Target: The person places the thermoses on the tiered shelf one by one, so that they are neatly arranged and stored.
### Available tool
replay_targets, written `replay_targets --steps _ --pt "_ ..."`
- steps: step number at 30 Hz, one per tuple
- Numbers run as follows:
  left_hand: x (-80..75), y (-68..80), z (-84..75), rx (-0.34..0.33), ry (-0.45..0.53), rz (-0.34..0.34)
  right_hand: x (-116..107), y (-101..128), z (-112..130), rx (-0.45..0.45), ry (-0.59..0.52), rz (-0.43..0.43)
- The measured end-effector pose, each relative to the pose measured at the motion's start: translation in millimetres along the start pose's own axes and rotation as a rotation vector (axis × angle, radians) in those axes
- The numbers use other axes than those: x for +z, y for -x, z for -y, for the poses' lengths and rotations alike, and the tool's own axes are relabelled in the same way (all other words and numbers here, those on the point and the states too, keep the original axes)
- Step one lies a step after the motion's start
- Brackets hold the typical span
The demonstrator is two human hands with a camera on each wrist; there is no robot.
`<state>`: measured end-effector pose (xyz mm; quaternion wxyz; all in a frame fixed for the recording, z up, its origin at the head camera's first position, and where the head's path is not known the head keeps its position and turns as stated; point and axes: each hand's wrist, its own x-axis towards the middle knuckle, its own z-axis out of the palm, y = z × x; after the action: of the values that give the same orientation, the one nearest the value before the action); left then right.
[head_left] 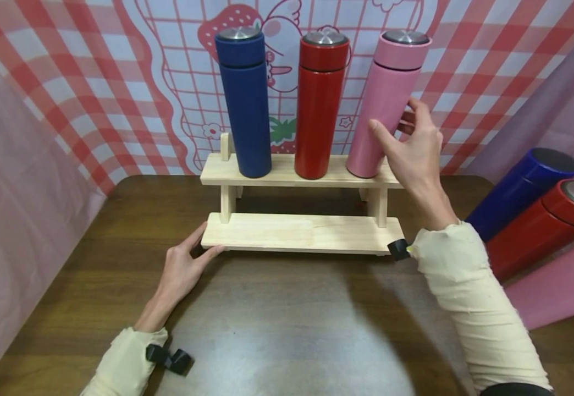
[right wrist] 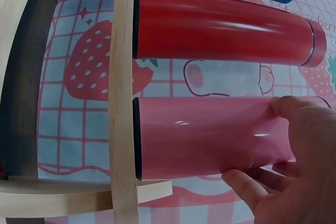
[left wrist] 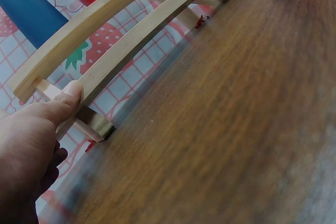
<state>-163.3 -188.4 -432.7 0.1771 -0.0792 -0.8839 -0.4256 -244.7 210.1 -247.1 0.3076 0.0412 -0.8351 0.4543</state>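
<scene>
A pale wooden two-tier rack (head_left: 297, 234) stands on the dark wood table (head_left: 287, 319). On its top shelf (head_left: 284, 172) stand a blue flask (head_left: 247, 104), a red flask (head_left: 319, 110) and a pink flask (head_left: 383, 99), each with a steel-topped lid. My right hand (head_left: 406, 137) grips the pink flask around its middle, thumb on the near side and fingers behind; the right wrist view shows the right hand (right wrist: 283, 171) wrapped round the pink flask (right wrist: 205, 137). My left hand (head_left: 193, 253) rests with straight fingers at the lower shelf's left end, and its thumb (left wrist: 71, 95) touches the rack (left wrist: 131, 40).
At the right edge three more flasks lean on their sides: blue (head_left: 519, 190), red (head_left: 539, 225) and pink (head_left: 559, 286). A red checked cloth with a strawberry print (head_left: 168, 66) hangs behind the rack. Pink fabric (head_left: 15, 209) closes off the left side.
</scene>
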Motion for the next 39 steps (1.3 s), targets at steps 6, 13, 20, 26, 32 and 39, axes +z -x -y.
replay_targets --steps 6,13,20,26,32,39 --pt "1.2 0.6 0.6 0.005 0.0 -0.002 -1 3 -3 0.008 0.004 0.017" --pt "2.5 0.2 0.7 0.005 0.007 0.01 -5 9 -5 0.009 0.015 0.02" --pt "3.3 0.3 0.1 0.005 0.002 0.009 -11 18 -8 0.008 0.057 0.02" --pt "2.5 0.3 0.0 0.0 -0.002 0.006 -19 35 -13 -0.014 0.098 0.0" --pt "1.5 -0.4 0.9 -0.001 -0.008 0.005 -32 58 -22 -0.002 0.134 -0.015" --pt "0.6 -1.2 1.3 0.0 -0.01 0.0 -50 85 -38 0.024 0.187 -0.011"
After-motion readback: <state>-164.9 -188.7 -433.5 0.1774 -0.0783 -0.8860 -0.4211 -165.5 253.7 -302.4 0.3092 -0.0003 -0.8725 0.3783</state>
